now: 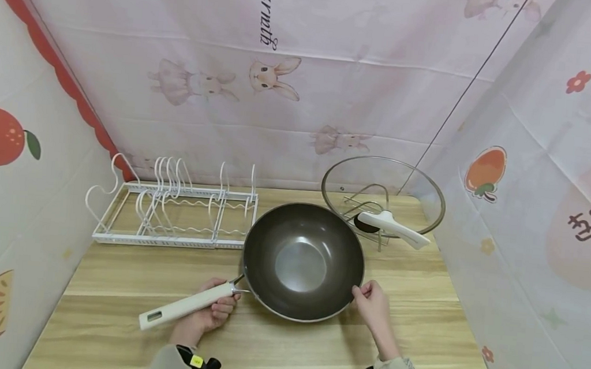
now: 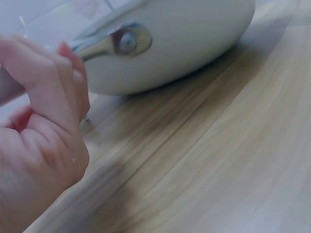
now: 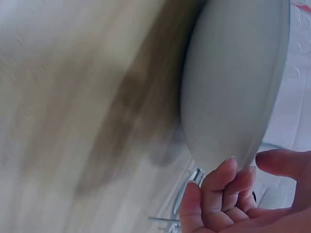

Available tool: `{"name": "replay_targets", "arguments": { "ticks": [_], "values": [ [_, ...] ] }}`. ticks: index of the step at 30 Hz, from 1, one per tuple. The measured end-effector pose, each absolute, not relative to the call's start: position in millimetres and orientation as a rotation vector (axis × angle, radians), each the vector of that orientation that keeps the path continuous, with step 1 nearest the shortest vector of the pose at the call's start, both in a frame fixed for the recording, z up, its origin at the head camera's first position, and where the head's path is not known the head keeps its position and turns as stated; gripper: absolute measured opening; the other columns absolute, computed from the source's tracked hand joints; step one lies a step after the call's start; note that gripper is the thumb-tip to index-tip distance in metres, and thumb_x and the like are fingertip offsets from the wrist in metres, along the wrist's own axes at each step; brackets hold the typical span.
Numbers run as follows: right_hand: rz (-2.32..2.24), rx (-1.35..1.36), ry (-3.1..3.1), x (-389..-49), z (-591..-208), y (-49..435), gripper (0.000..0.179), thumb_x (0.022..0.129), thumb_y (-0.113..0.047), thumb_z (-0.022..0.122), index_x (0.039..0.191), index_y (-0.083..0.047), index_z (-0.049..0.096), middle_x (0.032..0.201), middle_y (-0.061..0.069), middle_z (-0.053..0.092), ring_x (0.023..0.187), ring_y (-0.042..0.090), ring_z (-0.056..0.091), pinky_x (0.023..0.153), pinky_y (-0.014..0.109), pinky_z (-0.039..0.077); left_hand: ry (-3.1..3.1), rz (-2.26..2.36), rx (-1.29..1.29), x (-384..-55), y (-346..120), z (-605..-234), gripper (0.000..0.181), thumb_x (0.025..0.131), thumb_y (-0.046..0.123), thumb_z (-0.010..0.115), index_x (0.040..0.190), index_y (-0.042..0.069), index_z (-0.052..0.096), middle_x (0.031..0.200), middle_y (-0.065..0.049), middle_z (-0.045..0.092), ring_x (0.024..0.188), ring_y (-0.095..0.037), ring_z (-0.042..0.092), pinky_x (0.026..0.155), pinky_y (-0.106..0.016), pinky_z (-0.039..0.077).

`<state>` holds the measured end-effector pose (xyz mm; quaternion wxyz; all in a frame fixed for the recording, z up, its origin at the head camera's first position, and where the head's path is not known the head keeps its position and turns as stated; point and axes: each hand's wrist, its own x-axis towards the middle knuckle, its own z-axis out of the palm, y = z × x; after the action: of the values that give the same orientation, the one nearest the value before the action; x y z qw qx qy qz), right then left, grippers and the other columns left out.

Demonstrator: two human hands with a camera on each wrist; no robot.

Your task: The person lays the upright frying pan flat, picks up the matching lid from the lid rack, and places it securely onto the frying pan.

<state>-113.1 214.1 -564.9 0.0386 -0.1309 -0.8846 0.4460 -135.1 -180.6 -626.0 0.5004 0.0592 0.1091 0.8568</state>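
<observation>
A deep wok point(image 1: 302, 263) with a dark inside, a pale outside and a long cream handle point(image 1: 187, 306) is in the middle of the head view, close over the wooden table. My left hand point(image 1: 211, 312) grips the handle near its metal joint; in the left wrist view its fingers curl round it below the bracket point(image 2: 127, 42). On the opposite side my right hand point(image 1: 371, 305) pinches the wok's rim, thumb at the inner edge and fingers against the pale outer wall point(image 3: 233, 87) in the right wrist view.
Behind the wok at left stands a white wire rack point(image 1: 166, 238) with upright dividers. A glass lid point(image 1: 384, 183) with a white handle point(image 1: 396, 228) leans on a metal wire stand point(image 1: 364, 201) at the back right. Printed cloth walls point(image 1: 290, 114) enclose the wooden table point(image 1: 282, 357).
</observation>
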Motion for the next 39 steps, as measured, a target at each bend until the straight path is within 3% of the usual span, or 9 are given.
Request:
{"name": "replay_targets", "arguments": {
  "ticks": [8, 13, 26, 39],
  "values": [
    [1.317, -0.46, -2.682, -126, -556, 217, 0.017, 0.091, -0.013, 0.063, 0.082, -0.002, 0.054, 0.071, 0.006, 0.056, 0.062, 0.016, 0.05, 0.057, 0.026, 0.043, 0.006, 2.266, 0.136, -113, -169, -635, 0.033, 0.099, 0.026, 0.041, 0.108, -0.004, 0.051, 0.073, 0.007, 0.035, 0.062, -0.001, 0.037, 0.057, -0.009, 0.039],
    [1.31, -0.482, -2.663, -129, -560, 216, 0.017, 0.09, -0.013, 0.065, 0.081, -0.002, 0.055, 0.071, 0.006, 0.057, 0.061, 0.015, 0.05, 0.058, 0.026, 0.043, -0.037, 2.332, 0.095, -107, -164, -638, 0.026, 0.102, 0.019, 0.041, 0.11, -0.005, 0.048, 0.076, 0.005, 0.038, 0.066, -0.003, 0.036, 0.062, -0.013, 0.043],
    [1.339, -0.462, -2.678, -126, -570, 218, 0.012, 0.08, -0.001, 0.063, 0.079, -0.003, 0.051, 0.068, 0.004, 0.051, 0.06, 0.015, 0.047, 0.053, 0.025, 0.04, 0.023, 2.48, -0.055, -108, -164, -633, 0.029, 0.097, 0.017, 0.039, 0.105, -0.009, 0.05, 0.071, -0.003, 0.051, 0.063, -0.007, 0.038, 0.058, -0.015, 0.043],
    [1.383, -0.4, -2.682, -112, -569, 215, 0.017, 0.077, 0.003, 0.063, 0.074, -0.004, 0.048, 0.064, 0.002, 0.046, 0.058, 0.014, 0.045, 0.051, 0.023, 0.038, 0.096, 2.572, -0.211, -120, -162, -624, 0.026, 0.092, 0.008, 0.038, 0.099, -0.012, 0.053, 0.069, -0.004, 0.049, 0.061, -0.009, 0.041, 0.057, -0.018, 0.045]
  ]
}}
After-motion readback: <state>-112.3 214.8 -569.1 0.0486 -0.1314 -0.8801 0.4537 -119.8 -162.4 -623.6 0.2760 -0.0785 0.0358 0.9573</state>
